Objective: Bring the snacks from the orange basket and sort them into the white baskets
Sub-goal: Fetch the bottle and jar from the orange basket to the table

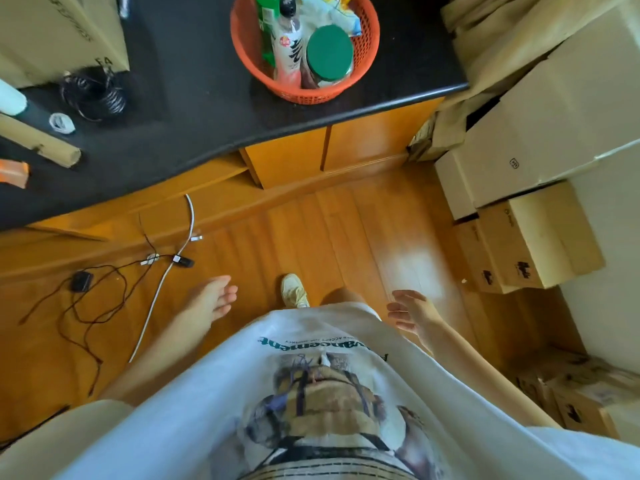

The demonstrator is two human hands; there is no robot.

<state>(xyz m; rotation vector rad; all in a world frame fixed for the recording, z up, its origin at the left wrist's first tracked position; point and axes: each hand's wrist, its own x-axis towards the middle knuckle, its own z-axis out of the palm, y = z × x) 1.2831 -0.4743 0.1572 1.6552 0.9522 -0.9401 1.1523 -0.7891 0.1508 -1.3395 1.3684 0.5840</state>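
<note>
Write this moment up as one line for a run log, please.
stage: approach | left hand: open, empty | right hand: open, empty | orange basket: on black counter, full | white baskets: not in view

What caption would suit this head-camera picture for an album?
A person stands before a black counter holding an orange basket of snacks, left hand and right hand open and empty.

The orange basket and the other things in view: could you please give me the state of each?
orange basket: upright on the black counter, full
jar: green lid on
bottle: capped, leaning in the basket
left hand: open, holding nothing
right hand: open, holding nothing
</note>
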